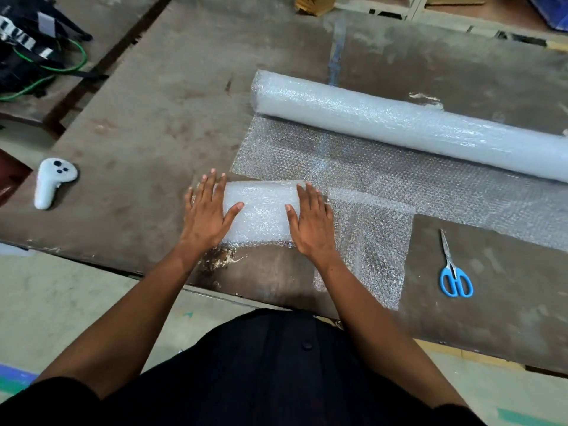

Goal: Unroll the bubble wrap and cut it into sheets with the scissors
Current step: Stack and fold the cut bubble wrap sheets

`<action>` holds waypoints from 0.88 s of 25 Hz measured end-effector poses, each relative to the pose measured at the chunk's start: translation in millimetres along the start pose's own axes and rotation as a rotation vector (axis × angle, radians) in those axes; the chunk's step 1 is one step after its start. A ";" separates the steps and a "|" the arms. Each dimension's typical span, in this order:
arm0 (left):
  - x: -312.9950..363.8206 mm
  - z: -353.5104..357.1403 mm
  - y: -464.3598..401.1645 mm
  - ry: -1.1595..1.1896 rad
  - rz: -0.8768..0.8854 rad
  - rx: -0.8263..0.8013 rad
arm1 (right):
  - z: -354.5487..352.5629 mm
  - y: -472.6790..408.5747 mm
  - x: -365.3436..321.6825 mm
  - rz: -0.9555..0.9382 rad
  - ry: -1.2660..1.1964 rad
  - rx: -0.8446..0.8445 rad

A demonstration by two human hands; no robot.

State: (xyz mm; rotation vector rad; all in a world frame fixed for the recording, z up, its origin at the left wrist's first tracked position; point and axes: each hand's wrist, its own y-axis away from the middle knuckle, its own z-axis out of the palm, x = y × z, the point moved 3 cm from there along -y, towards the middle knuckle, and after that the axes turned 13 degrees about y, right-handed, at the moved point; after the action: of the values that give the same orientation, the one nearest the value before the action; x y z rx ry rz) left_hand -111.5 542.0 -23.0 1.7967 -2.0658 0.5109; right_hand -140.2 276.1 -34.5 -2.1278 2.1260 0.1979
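Note:
A long bubble wrap roll (pixel 399 124) lies across the brown table, its unrolled stretch (pixel 415 186) spread toward me. A folded stack of cut bubble wrap (pixel 261 210) sits in front of me. My left hand (pixel 206 216) presses flat on the stack's left end. My right hand (pixel 310 222) presses flat on its right end. Both hands have straight fingers. Another cut sheet (pixel 368 250) lies flat just right of my right hand. Blue-handled scissors (pixel 453 269) lie shut on the table to the right, untouched.
A white handheld controller (pixel 50 182) rests on the table (pixel 138 133) at the left. A dark bag with a green cable (pixel 37 53) sits at the far left. The table's near edge runs just in front of my body. Cardboard boxes (pixel 313 3) stand beyond the table.

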 end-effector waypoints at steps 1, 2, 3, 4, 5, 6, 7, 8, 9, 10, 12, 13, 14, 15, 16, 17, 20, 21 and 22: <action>8.0 -0.2 1.7 0.014 0.018 0.040 | -4.9 1.6 4.6 0.015 -0.008 0.014; 18.5 0.7 2.3 0.025 0.040 0.066 | -8.6 2.4 10.1 0.029 -0.014 0.028; 31.4 2.4 2.0 0.031 0.063 0.075 | -12.5 3.0 15.9 0.043 -0.015 0.041; 44.7 5.3 1.2 0.035 0.082 0.078 | -15.7 3.5 20.4 0.058 -0.006 0.052; 57.5 10.8 -0.6 0.046 0.095 0.070 | -18.0 3.9 25.1 0.075 0.013 0.059; 71.1 18.1 -3.1 0.075 0.104 0.051 | -19.8 5.8 31.6 0.097 0.036 0.066; 85.6 25.6 -5.7 0.114 0.112 0.020 | -21.8 8.6 39.9 0.128 0.058 0.077; 100.3 34.5 -8.2 0.151 0.126 -0.015 | -24.5 13.2 51.5 0.169 0.079 0.102; 116.3 44.1 -11.2 0.177 0.153 -0.046 | -27.3 19.4 66.9 0.219 0.093 0.141; 133.2 53.9 -13.9 0.201 0.189 -0.074 | -30.2 26.7 85.7 0.275 0.095 0.181; 168.9 71.0 -15.1 0.250 0.250 -0.128 | -32.5 42.8 125.9 0.352 0.095 0.177; 184.7 80.8 -14.4 0.263 0.267 -0.146 | -30.5 50.9 143.6 0.356 0.110 0.122; 198.8 89.3 -12.4 0.259 0.274 -0.157 | -27.0 58.7 158.6 0.346 0.130 0.058; 213.3 96.9 -9.3 0.244 0.268 -0.165 | -23.3 65.6 174.5 0.339 0.145 0.001; 226.3 104.2 -5.7 0.227 0.244 -0.174 | -21.4 72.6 188.4 0.341 0.146 -0.031; 236.0 114.5 -3.8 0.201 0.214 -0.182 | -22.7 77.7 200.3 0.356 0.135 -0.039; 250.3 134.4 -1.1 0.054 0.090 -0.206 | -32.1 79.6 229.7 0.393 0.112 -0.027; 248.5 140.6 -3.7 0.011 0.064 -0.225 | -36.1 77.0 237.6 0.398 0.110 -0.026; 247.0 144.9 -5.8 -0.042 0.052 -0.265 | -40.2 73.8 244.6 0.396 0.100 -0.028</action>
State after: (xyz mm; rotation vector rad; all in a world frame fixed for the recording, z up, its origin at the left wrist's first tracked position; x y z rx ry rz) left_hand -142.4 257.3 -28.5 1.6164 -2.1002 0.2010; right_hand -213.7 28.2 -39.2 -1.7403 2.6000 0.1608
